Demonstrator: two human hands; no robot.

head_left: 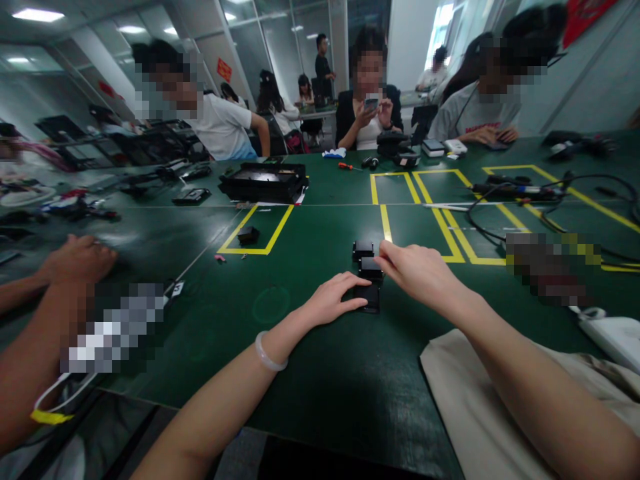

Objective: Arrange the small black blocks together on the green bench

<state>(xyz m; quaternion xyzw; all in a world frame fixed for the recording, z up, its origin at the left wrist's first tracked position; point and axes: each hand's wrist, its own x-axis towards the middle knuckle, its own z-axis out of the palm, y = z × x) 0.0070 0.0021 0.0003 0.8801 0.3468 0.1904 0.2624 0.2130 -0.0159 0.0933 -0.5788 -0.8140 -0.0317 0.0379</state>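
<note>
Three small black blocks lie in a row on the green table (310, 387) in front of me. My left hand (334, 300), with a pale bangle on its wrist, rests flat with fingers stretched out, touching the nearest black block (371, 298). My right hand (417, 272) reaches in from the right, its fingertips pinched on the middle black block (369, 266). The farthest black block (363, 249) lies just beyond, untouched.
Yellow tape outlines (260, 230) mark boxes on the table; another small black part (248, 235) lies inside one. A black tray (263, 181) stands farther back. Cables (520, 193) run at the right. A beige cloth (480, 400) lies under my right forearm. A co-worker's arm (50, 313) rests at the left; several people sit opposite.
</note>
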